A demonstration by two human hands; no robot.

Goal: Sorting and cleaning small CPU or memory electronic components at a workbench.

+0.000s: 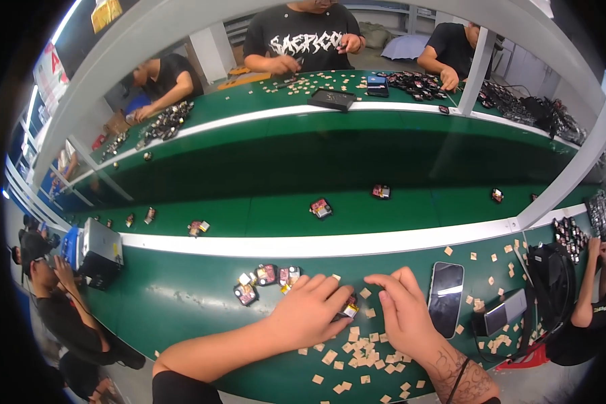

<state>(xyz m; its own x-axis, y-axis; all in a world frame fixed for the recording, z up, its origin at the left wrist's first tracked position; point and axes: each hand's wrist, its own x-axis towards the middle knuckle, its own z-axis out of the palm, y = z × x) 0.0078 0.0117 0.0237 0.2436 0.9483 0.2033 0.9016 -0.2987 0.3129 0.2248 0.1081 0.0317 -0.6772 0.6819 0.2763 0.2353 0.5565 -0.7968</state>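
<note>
My left hand (pixel 311 304) lies on the green worktop, its fingers bent over a small black-cased electronic module (pixel 348 310). Part of that module shows beside the fingertips, with a yellow and silver piece on it; the rest is hidden under the hand. Just to the right, my right hand (pixel 405 311) is raised with curled fingers. Its thumb and index finger stand apart, and nothing shows between them. More modules with red boards (pixel 266 273) sit close together beyond my left hand. Small tan squares (pixel 363 350) are scattered between and in front of my hands.
A phone (pixel 446 299) lies right of my right hand, near a grey box-shaped device (pixel 505 313) and a black bag (pixel 551 286). Beyond a white rail (pixel 249 245), several modules (pixel 321 207) rest on a green belt. Co-workers sit across and at both sides.
</note>
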